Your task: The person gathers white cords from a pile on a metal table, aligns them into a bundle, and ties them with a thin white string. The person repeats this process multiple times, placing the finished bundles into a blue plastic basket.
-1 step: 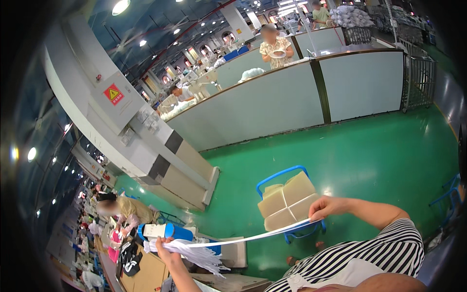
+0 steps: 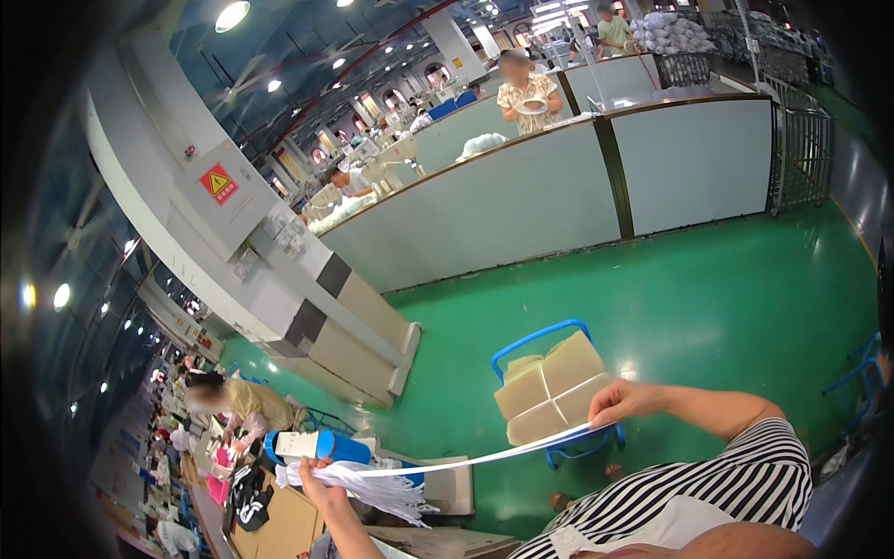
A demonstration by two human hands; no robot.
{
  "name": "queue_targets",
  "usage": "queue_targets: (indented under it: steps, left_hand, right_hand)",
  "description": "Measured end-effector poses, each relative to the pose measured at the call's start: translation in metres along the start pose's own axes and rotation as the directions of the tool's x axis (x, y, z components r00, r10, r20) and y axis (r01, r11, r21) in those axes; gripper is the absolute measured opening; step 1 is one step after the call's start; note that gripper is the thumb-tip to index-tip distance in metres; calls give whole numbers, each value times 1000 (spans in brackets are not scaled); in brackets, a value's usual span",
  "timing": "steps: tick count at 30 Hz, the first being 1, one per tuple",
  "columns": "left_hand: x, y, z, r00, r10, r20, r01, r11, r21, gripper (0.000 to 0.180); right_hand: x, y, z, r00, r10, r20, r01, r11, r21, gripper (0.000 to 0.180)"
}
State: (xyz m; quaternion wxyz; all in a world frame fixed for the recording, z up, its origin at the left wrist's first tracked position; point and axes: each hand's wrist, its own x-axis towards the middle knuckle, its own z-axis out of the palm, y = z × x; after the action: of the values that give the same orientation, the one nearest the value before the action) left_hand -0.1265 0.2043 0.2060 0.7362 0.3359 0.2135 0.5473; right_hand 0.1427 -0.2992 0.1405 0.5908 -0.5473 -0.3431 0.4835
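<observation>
A thick bundle of white fabric straps (image 2: 396, 494) hangs from my left hand (image 2: 321, 483), whose fingers are closed round its upper end. The loose tails spread and droop to the right of that hand. One white strap (image 2: 475, 460) runs out of the bundle, pulled nearly straight, rising gently to the right. My right hand (image 2: 626, 402) pinches its far end between thumb and fingers, in front of the tan stack. The strap's very tip is hidden in the right fingers.
A tan stack (image 2: 535, 396) tied with white string sits on a blue-framed chair (image 2: 540, 333). Below left are a blue cylinder (image 2: 343, 448), a brown worktable (image 2: 270, 522) with black cloth, and a seated person (image 2: 247, 401). A pillar (image 2: 279, 307) and a long partition (image 2: 503, 205) stand beyond.
</observation>
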Motion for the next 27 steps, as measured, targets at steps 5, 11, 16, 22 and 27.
queue_targets:
  steps: [5, 11, 16, 22, 27]
  left_hand:
    - [-15, -2, 29, 997, 8, -76, -10, 1000, -30, 17]
    - [-57, -34, 116, 973, -90, 211, 60, 987, 147, 13]
    - [-130, -17, 211, 861, -40, 507, 54, 998, -13, 14]
    - [-116, -10, 225, 886, -34, 463, 68, 996, -57, 14]
    - [-75, -11, 219, 905, 42, 424, 13, 992, -127, 14]
  right_hand:
    - [27, 10, 19, 986, -161, -36, 161, 987, -5, 20]
    - [104, -31, 41, 586, -810, -9, 470, 348, -811, 41]
    - [101, -50, 119, 538, -736, 412, 660, 64, -748, 42]
    - [149, 55, 119, 855, -446, 266, 266, -63, -962, 58]
    - [129, 130, 76, 980, 27, 196, 190, 149, -971, 69]
